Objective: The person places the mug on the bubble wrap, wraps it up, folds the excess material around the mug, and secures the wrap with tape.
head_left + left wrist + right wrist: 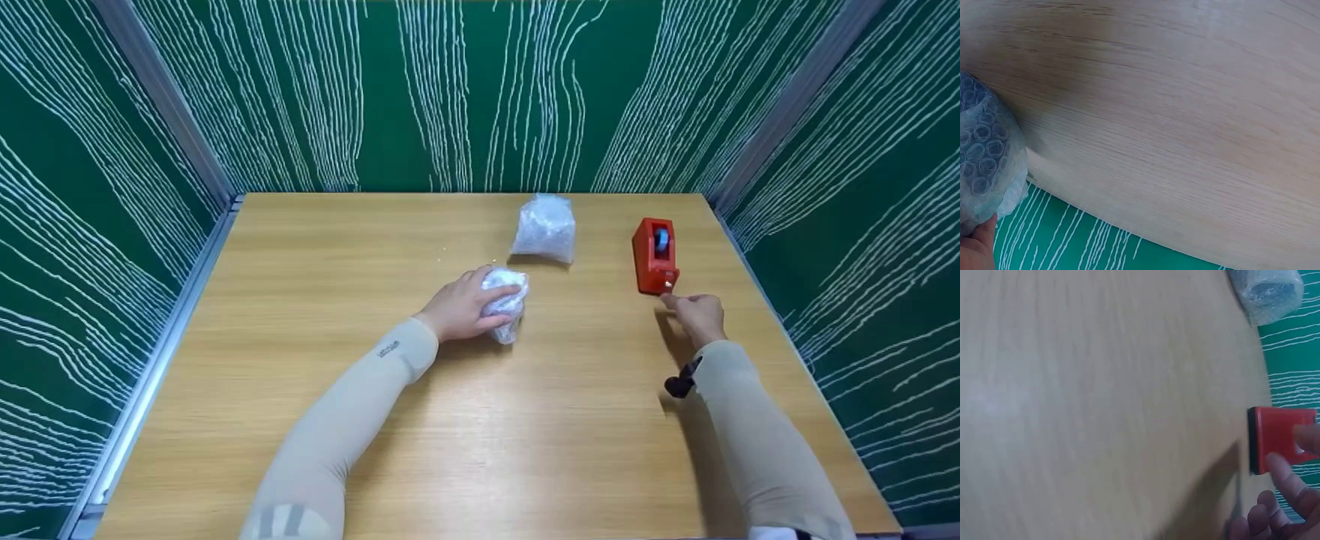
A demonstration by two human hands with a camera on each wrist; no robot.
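My left hand (466,306) grips a bubble-wrapped bundle (507,300) near the middle of the table, fingers over its top and side. In the left wrist view, the clear bubbles of that bundle (982,149) show at the left edge, with a fingertip below. On the right, my right hand (697,313) reaches the front end of a red tape dispenser (652,259), which carries a small blue-cored roll. In the right wrist view, thumb and index finger stand apart at the dispenser (1275,430), near a small whitish bit. The other fingers are loosely curled.
A second bubble-wrapped bundle (546,229) stands at the back of the wooden table (360,247), between the held bundle and the dispenser. Green panels (480,97) with white wavy lines enclose the back and both sides. Tiny specks lie left of the second bundle.
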